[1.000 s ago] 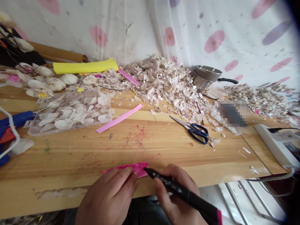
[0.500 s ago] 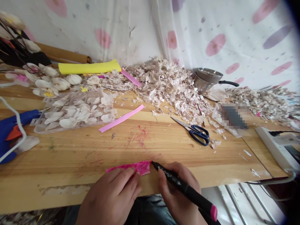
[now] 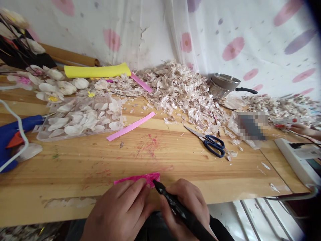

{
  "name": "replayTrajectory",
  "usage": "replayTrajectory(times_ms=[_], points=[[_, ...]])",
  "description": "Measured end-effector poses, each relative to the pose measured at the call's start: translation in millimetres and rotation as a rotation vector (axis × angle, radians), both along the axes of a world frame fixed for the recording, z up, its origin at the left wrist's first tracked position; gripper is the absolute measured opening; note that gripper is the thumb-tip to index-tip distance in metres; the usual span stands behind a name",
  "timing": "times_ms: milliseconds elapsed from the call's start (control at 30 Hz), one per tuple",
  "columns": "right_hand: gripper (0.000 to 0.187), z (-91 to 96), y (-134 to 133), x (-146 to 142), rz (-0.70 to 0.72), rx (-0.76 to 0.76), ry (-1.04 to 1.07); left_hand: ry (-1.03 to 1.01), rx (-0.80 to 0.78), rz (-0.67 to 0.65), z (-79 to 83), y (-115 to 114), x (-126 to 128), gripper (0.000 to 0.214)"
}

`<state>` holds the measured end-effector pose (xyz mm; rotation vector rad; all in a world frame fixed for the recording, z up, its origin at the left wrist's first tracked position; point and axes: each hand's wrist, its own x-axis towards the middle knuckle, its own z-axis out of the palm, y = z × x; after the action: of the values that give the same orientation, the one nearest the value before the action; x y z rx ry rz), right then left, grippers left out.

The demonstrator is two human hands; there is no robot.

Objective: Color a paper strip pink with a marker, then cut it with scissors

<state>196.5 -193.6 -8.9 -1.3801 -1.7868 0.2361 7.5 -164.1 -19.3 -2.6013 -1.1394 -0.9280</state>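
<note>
A short strip of paper (image 3: 153, 177), coloured deep pink with marker strokes, lies near the table's front edge. My left hand (image 3: 122, 207) presses it down with fingers together, covering its lower left part. My right hand (image 3: 187, 204) grips a black marker (image 3: 175, 204) like a pen. The tip touches the strip close to its right end. Further back lies a plain light-pink strip (image 3: 131, 126). To the right of it are scissors (image 3: 209, 142) with dark blue handles, their blades pointing to the back left.
A clear tray of white petals (image 3: 77, 122) and a blue glue gun (image 3: 18, 134) stand left. Behind are a yellow roll (image 3: 97, 71), a heap of dried petals (image 3: 178, 90) and a metal pot (image 3: 222, 87). A power strip (image 3: 293, 164) and another person's hand (image 3: 301, 129) are at right.
The marker tip has moved left and slightly down, from the strip's right edge onto its surface. Another person's hand has come in at the right edge. My left hand has stayed in place.
</note>
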Motion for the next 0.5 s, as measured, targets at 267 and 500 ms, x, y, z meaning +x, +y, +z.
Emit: replayTrajectory(times_ms=[267,500], points=[[0.012,1.9,4.4,-0.7,0.013,-0.006,-0.004,0.003,0.003,-0.017,-1.0,0.5,-1.0,0.037],[0.013,0.4,3.1,-2.0,-0.015,-0.003,0.009,0.014,-0.010,-0.045,-3.7,-0.6,-5.4,0.032]])
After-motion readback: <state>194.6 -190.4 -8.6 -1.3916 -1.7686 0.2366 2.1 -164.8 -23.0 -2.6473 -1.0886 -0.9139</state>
